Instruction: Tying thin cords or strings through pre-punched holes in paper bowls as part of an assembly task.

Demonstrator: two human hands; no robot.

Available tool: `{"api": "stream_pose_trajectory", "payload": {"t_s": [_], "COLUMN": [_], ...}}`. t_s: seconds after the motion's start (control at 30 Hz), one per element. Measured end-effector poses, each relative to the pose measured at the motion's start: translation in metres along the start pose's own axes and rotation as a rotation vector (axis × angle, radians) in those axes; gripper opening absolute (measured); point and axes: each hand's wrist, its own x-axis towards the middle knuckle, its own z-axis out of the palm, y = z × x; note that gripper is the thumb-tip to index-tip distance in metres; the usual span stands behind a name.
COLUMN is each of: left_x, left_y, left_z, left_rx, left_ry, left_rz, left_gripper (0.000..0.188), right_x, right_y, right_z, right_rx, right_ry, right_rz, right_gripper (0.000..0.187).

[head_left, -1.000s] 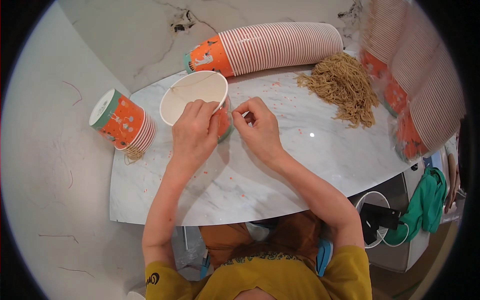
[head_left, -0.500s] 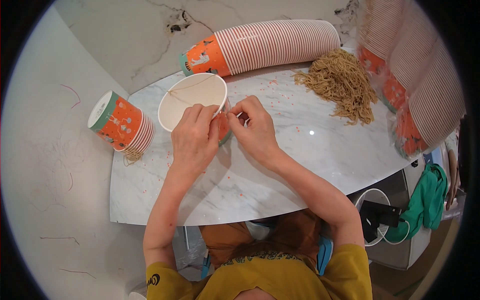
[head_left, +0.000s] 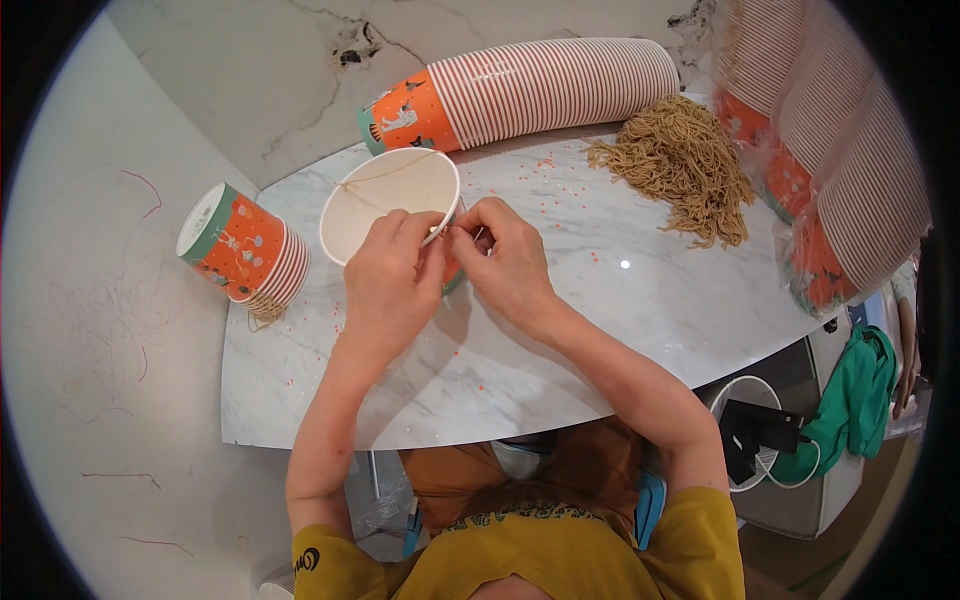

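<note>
A large orange and green paper cup tilts over the marble-patterned table with its white inside facing up. My left hand grips its near rim, fingers over the edge and thumb outside. A thin tan string crosses the cup's mouth from the far rim to the left inner wall. My right hand is closed in a pinch against the cup's right side, just below the rim. What lies between its fingertips is too small and hidden to make out.
A long stack of nested cups lies along the back. Right of it is a heap of tan strings, beside bagged cup stacks. A shorter upside-down stack, strings at its rim, stands left. Small orange bits dot the table.
The cup and my left hand have shifted slightly right. My right fingertips have moved a little left, closer to the rim.
</note>
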Motion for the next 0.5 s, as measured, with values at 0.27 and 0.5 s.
{"api": "stream_pose_trajectory", "payload": {"t_s": [0.27, 0.5], "left_x": [0.034, 0.054], "left_y": [-0.032, -0.042], "left_z": [-0.024, -0.027], "left_rx": [-0.528, -0.605], "left_ry": [-0.464, -0.683], "left_rz": [-0.476, -0.553], "left_gripper": [0.020, 0.014], "right_x": [-0.003, -0.005], "right_y": [-0.006, -0.009], "right_z": [0.000, -0.001], "right_rx": [-0.019, -0.260], "right_ry": [-0.016, 0.049], "right_rz": [-0.019, -0.248], "right_gripper": [0.011, 0.010]}}
